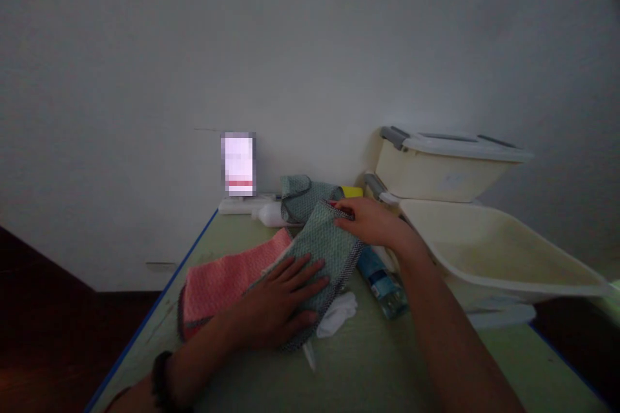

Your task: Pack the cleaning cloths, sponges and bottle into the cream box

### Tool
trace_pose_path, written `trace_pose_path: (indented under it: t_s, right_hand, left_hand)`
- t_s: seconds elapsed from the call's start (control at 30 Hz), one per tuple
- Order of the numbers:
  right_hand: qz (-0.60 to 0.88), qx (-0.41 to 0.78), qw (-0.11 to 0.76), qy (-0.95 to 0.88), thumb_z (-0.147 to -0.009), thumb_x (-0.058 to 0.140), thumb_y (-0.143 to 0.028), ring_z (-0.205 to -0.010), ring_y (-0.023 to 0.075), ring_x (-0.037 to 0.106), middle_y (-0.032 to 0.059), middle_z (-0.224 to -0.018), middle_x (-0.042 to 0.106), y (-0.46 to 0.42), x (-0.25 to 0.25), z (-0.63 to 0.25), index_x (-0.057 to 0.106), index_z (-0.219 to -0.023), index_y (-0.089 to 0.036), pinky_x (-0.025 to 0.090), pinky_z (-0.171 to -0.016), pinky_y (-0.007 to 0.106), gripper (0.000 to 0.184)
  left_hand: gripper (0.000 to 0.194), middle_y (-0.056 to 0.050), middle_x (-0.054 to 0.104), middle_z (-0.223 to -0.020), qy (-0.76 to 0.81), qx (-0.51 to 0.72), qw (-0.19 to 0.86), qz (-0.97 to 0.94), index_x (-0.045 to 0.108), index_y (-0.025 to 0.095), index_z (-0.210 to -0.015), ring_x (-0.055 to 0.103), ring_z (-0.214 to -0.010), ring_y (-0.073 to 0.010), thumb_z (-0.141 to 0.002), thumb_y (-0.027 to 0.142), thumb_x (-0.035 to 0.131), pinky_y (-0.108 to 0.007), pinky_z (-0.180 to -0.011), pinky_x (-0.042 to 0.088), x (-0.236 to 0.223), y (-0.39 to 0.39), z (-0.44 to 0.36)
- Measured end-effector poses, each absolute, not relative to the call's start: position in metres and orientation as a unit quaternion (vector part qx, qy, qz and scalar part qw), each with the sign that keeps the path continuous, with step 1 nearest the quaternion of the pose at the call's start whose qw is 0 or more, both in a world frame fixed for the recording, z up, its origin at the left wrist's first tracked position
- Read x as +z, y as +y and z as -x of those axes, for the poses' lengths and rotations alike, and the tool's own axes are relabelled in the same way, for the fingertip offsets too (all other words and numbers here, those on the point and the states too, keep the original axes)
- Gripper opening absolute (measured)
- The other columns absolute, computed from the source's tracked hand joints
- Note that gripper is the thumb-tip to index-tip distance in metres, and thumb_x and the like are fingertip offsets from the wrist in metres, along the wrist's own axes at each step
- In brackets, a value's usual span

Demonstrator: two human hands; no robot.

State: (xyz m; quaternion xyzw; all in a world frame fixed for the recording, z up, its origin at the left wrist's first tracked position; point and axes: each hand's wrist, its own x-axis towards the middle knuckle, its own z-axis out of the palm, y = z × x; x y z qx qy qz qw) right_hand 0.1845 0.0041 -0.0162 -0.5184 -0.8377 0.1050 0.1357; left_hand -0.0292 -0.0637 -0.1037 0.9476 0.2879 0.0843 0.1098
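Cloth, green with a black-and-white edge (pixel 322 232), lies near the middle of the frame, slanting over the counter (pixel 368 368) between my two hands. My left grip (pixel 283 303) is open, palm down and fingers spread on the near part; I'd say that pressure pins the fabric so it cannot slide. My right grip (pixel 361 216) is closed in a pinch at the far edge, thumb against curled fingers, which seems meant to control that corner while the rest is held down. Something red shows beside those fingertips, too hidden to name.

To the left, the pink cloth (pixel 227 277) runs up against the green one. Just beyond my pinch, a folded grey-green cloth (pixel 310 197) sits by a white bottle (pixel 272 214). A clear bottle with a blue label (pixel 382 284) lies on its side under my right forearm, beside a crumpled white item (pixel 338 315). At right of frame, the open bin (pixel 484 245) stands in front of a lidded bin (pixel 431 174).
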Motion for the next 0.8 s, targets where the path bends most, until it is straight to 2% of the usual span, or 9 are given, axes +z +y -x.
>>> trace_pose_path:
  t_s: [0.2, 0.37, 0.43, 0.47, 0.53, 0.57, 0.67, 0.8]
  right_hand:
    - [0.546, 0.077, 0.131, -0.824, -0.081, 0.053, -0.018, -0.097, 0.0246, 0.062, 0.0133, -0.106, 0.067, 0.005, -0.017, -0.18, 0.066, -0.102, -0.013, 0.043, -0.083, 0.032, 0.025]
    - [0.56, 0.074, 0.139, -0.813, -0.081, 0.053, -0.017, -0.101, 0.0273, 0.06, 0.0163, -0.108, 0.066, 0.005, -0.02, -0.177, 0.065, -0.103, -0.011, 0.041, -0.086, 0.035, 0.026]
    - [0.559, 0.083, 0.144, -0.813, -0.08, 0.053, -0.017, -0.097, 0.027, 0.061, 0.0159, -0.103, 0.067, 0.005, -0.02, -0.177, 0.065, -0.098, -0.011, 0.042, -0.083, 0.035, 0.023]
    - [0.555, 0.093, 0.146, -0.814, -0.08, 0.054, -0.018, -0.094, 0.026, 0.061, 0.0149, -0.1, 0.067, 0.005, -0.02, -0.177, 0.065, -0.096, -0.012, 0.043, -0.081, 0.035, 0.02]
    - [0.541, 0.12, 0.149, -0.819, -0.079, 0.056, -0.02, -0.088, 0.023, 0.062, 0.0117, -0.094, 0.068, 0.004, -0.019, -0.178, 0.065, -0.091, -0.013, 0.044, -0.077, 0.032, 0.016]
    - [0.531, 0.137, 0.15, -0.823, -0.078, 0.058, -0.022, -0.085, 0.0212, 0.062, 0.0099, -0.092, 0.068, 0.004, -0.018, -0.178, 0.064, -0.09, -0.014, 0.045, -0.075, 0.03, 0.016]
    - [0.496, 0.192, 0.148, -0.834, -0.078, 0.06, -0.024, -0.081, 0.0163, 0.061, 0.0061, -0.091, 0.066, 0.001, -0.015, -0.178, 0.061, -0.093, -0.014, 0.046, -0.07, 0.026, 0.018]
    - [0.463, 0.241, 0.147, -0.84, -0.078, 0.06, -0.022, -0.08, 0.0141, 0.059, 0.0055, -0.093, 0.063, -0.006, -0.011, -0.171, 0.058, -0.1, -0.013, 0.045, -0.069, 0.025, 0.024]
  left_hand:
    - [0.059, -0.004, 0.013, -0.153, 0.296, 0.049, 0.13, -0.945, 0.019, 0.028, -0.144, 0.01, -0.139, -0.0279, -0.091, 0.052, 0.031, -0.048, -0.113, 0.01, -0.11, -0.064, 0.031]
    - [0.06, -0.007, 0.012, -0.153, 0.283, 0.031, 0.159, -0.945, 0.021, 0.029, -0.143, 0.009, -0.139, -0.0317, -0.089, 0.051, 0.038, -0.053, -0.11, 0.012, -0.104, -0.065, 0.034]
    - [0.052, -0.006, 0.022, -0.152, 0.28, 0.04, 0.18, -0.942, 0.03, 0.03, -0.14, 0.017, -0.138, -0.0291, -0.091, 0.045, 0.039, -0.049, -0.11, 0.018, -0.097, -0.063, 0.038]
    - [0.046, -0.005, 0.032, -0.148, 0.283, 0.054, 0.195, -0.938, 0.037, 0.028, -0.136, 0.027, -0.135, -0.026, -0.092, 0.041, 0.038, -0.045, -0.109, 0.024, -0.093, -0.062, 0.04]
    - [0.034, -0.005, 0.054, -0.131, 0.313, 0.102, 0.216, -0.919, 0.053, 0.025, -0.122, 0.048, -0.121, -0.0195, -0.094, 0.033, 0.036, -0.035, -0.102, 0.035, -0.085, -0.057, 0.046]
    - [0.03, -0.004, 0.059, -0.121, 0.339, 0.132, 0.217, -0.906, 0.057, 0.023, -0.115, 0.053, -0.113, -0.0179, -0.094, 0.031, 0.036, -0.032, -0.097, 0.039, -0.082, -0.054, 0.049]
    - [0.023, -0.007, 0.06, -0.111, 0.424, 0.204, 0.195, -0.861, 0.058, 0.02, -0.105, 0.056, -0.101, -0.019, -0.09, 0.027, 0.043, -0.033, -0.088, 0.043, -0.079, -0.043, 0.061]
    - [0.023, -0.009, 0.063, -0.093, 0.497, 0.195, 0.227, -0.814, 0.06, 0.013, -0.099, 0.058, -0.079, -0.0191, -0.083, 0.021, 0.045, -0.033, -0.071, 0.045, -0.082, -0.031, 0.072]
